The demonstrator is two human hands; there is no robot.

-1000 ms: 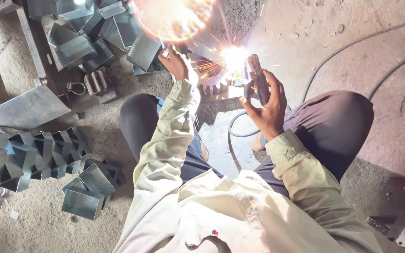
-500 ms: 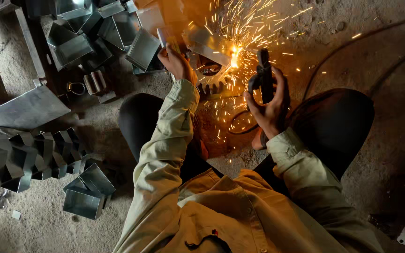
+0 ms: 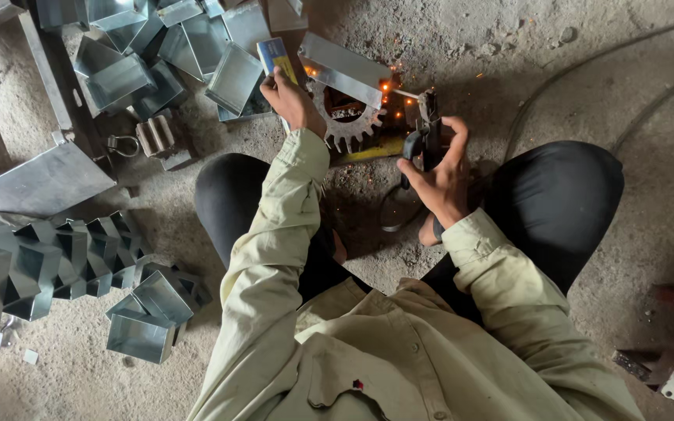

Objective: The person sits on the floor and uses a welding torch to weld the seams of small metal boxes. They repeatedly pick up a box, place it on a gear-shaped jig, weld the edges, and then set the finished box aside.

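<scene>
Right hand [image 3: 440, 181], in the middle of the frame, is closed tight on the black welding holder [image 3: 423, 140], its rod at the shiny metal piece [image 3: 345, 68] above the gear [image 3: 346, 117], where the big bright flash has now shrunk to tiny sparks, while the left hand [image 3: 292, 97] pinches a small blue and yellow card [image 3: 276, 56].
</scene>
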